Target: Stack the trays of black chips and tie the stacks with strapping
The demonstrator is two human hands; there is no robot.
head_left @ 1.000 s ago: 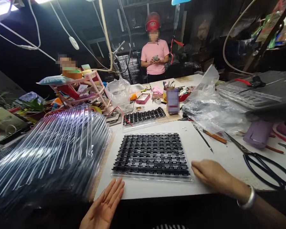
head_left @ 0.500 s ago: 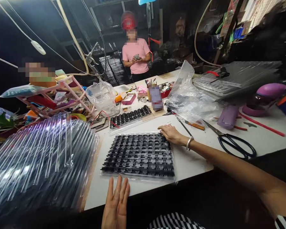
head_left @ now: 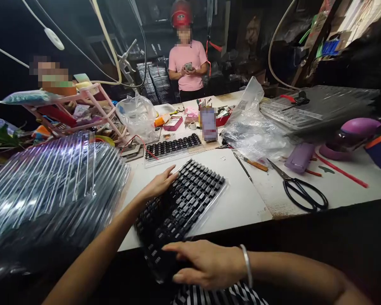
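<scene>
Tray [head_left: 208, 206] of black parts lies aslant in the head view, mostly on the white surface [head_left: 241, 203] with its near end jutting past the front edge, between a stack of glossy clear plastic [head_left: 60, 190] and black-handled scissors [head_left: 300, 186]. Both hands are apart from each other: the left hand [head_left: 160, 182] reaches over the tray's left side, its grip impossible to tell, while the right hand [head_left: 200, 260] is at the near end, thumb and forefinger spread, contact unclear.
</scene>
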